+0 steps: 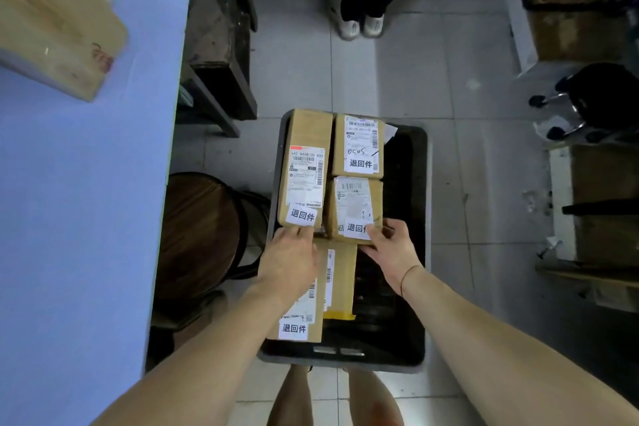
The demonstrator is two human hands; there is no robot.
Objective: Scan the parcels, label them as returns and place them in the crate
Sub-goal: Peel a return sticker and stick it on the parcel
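A black crate stands on the floor and holds several brown cardboard parcels with white return labels. My right hand pinches the near edge of the middle right parcel, thumb on its label. My left hand touches the near end of the long left parcel with its fingertips. A third parcel lies at the crate's far right. A fourth parcel lies nearer me, partly under my left hand and wrist. The crate's right half shows bare dark floor.
A blue table runs along the left with cardboard boxes on it. A round brown stool stands beside the crate. Another person's shoes are ahead. A chair base and stacked boxes stand at the right.
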